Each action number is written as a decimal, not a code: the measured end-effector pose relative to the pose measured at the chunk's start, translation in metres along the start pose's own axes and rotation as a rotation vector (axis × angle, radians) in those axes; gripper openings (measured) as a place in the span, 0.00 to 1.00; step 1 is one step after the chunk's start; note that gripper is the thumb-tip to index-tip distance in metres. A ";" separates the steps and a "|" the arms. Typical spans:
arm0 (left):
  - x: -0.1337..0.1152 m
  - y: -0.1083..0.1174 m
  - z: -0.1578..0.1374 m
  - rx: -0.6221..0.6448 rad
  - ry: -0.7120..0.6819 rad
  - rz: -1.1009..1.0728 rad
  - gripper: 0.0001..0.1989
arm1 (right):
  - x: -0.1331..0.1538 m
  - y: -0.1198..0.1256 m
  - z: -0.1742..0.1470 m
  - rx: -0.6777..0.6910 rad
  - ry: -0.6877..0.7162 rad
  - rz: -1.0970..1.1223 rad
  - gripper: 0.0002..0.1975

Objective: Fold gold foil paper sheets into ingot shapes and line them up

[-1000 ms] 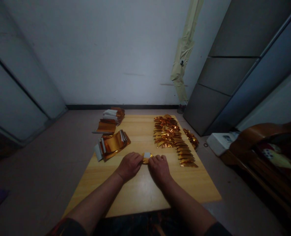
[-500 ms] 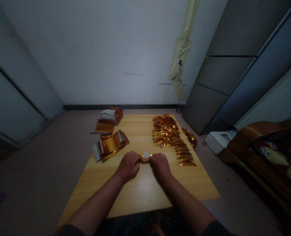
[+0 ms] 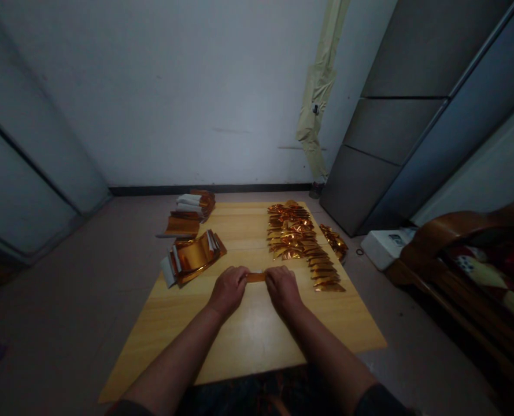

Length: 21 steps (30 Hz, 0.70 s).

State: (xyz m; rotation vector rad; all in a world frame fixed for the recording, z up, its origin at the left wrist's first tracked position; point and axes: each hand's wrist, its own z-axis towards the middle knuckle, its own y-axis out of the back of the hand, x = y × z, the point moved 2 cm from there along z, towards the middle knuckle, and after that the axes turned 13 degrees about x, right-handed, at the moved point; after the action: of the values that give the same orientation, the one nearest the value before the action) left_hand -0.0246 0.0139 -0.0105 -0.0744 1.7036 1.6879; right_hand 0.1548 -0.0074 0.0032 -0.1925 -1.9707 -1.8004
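Between my two hands, over the wooden table (image 3: 252,341), is a small sheet of gold foil paper (image 3: 257,277), now a narrow band with a thin pale edge at its top. My left hand (image 3: 229,290) pinches its left end. Its right end is gripped by the fingers of my right hand (image 3: 284,290). To the left lies a curved stack of gold foil sheets (image 3: 197,254) with pale backs showing. Several rows of folded gold foil pieces (image 3: 291,231) lie on the right side of the table.
More foil sheets (image 3: 185,224) lie at the table's far left corner. Past the right edge is a pile of folded foil (image 3: 335,241) beside a white box (image 3: 382,249). A wooden armchair (image 3: 451,231) stands at right, a grey refrigerator (image 3: 369,156) behind.
The paper's pale centre and rounded gold outline have become a flat, narrow gold band. Both hands still hold its ends in nearly the same place.
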 end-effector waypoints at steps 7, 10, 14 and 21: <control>-0.006 -0.002 0.001 -0.048 0.163 -0.060 0.04 | 0.006 -0.002 0.006 -0.018 -0.115 -0.062 0.09; -0.008 -0.002 0.000 -0.055 0.193 -0.058 0.04 | 0.006 -0.003 0.006 -0.008 -0.133 -0.083 0.09; -0.011 0.000 0.002 -0.037 0.225 -0.039 0.04 | 0.004 -0.002 0.007 0.011 -0.144 -0.081 0.09; -0.017 0.000 0.006 0.038 0.325 0.083 0.05 | 0.003 0.000 0.014 0.080 -0.161 -0.112 0.11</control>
State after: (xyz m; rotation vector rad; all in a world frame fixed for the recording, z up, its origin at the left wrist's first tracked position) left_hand -0.0094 0.0120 -0.0005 -0.2769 2.0001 1.7776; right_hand 0.1492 0.0056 0.0039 -0.2115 -2.2015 -1.8210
